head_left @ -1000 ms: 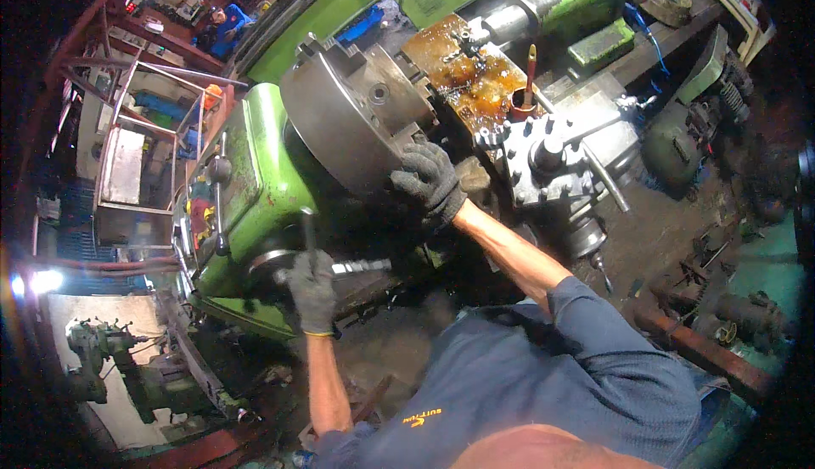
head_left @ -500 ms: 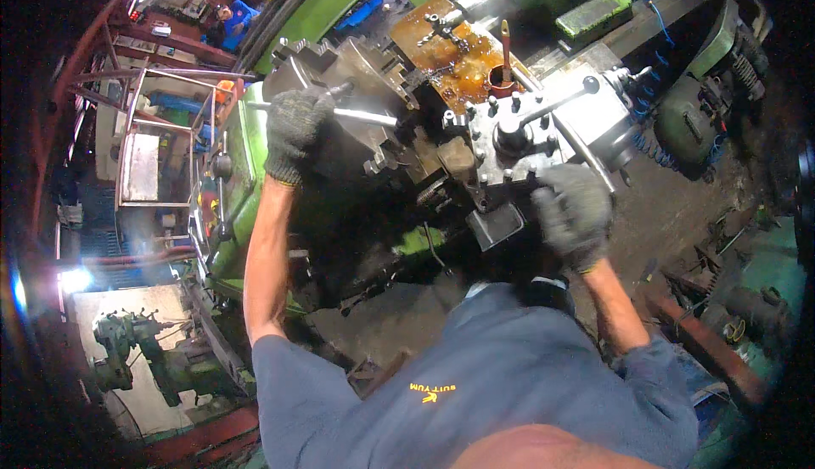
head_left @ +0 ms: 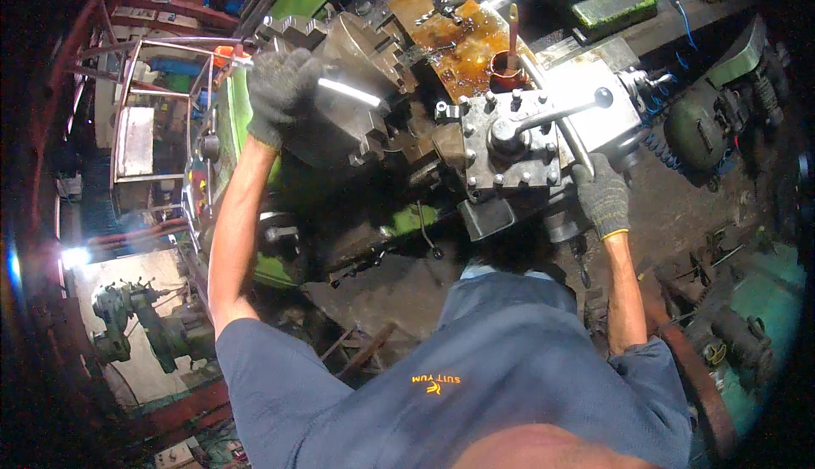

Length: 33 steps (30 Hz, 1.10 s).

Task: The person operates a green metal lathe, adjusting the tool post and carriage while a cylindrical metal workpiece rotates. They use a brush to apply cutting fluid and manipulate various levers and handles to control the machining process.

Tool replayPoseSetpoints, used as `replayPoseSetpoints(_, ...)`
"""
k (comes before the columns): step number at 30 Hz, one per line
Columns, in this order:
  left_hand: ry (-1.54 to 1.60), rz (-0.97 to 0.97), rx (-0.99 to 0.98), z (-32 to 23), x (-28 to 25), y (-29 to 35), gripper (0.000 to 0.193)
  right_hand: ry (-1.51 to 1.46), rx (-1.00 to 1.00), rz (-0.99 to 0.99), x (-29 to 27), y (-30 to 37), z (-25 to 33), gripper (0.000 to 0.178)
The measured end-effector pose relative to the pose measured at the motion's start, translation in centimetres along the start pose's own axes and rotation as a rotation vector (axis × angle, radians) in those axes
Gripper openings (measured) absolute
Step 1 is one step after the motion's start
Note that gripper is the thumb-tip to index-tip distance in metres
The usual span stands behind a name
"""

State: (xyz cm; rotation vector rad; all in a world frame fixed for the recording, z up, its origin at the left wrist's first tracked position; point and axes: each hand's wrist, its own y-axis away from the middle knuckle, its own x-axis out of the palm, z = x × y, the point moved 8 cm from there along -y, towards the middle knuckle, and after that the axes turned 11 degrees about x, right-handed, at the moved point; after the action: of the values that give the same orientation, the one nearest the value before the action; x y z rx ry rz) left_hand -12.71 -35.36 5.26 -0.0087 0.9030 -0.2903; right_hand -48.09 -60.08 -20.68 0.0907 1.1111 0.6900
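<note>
Gloves [head_left: 605, 207] number two: the left hand [head_left: 287, 87] grips one bar [head_left: 350, 92]; the right hand [head_left: 601, 196] touches one rod [head_left: 578, 147], its grip unclear.

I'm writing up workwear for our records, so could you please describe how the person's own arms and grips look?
The left grip and right grip wear dark grey knitted work gloves; the right glove's cuff is edged in yellow. Both forearms are bare, below short, dark blue-grey sleeves. The matching shirt carries a small orange-yellow emblem with lettering.
</note>
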Motion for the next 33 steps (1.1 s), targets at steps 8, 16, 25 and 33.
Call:
replayPoseSetpoints(8, 0.033, -0.313, -0.252, 2.6, -0.5, 0.3, 0.026, -0.317, -0.323, -0.198, 0.2, 3.9, -6.1, 0.032)
replayPoseSetpoints(16, -0.007, -0.476, -0.434, 2.4, 0.0, 0.4, 0.011, -0.342, -0.14, -0.339, -7.9, 13.3, -10.0, 0.031)
replayPoseSetpoints(25, 0.09, -0.586, -0.516, 5.9, 1.9, 2.7, 0.006, -0.369, -0.434, -0.299, -5.2, 14.4, 9.8, 0.031)
replayPoseSetpoints(33, 0.159, -0.418, -0.572, 6.6, 2.1, 2.4, 0.012, -0.332, -0.487, -0.29, -4.1, 14.6, 15.9, 0.034)
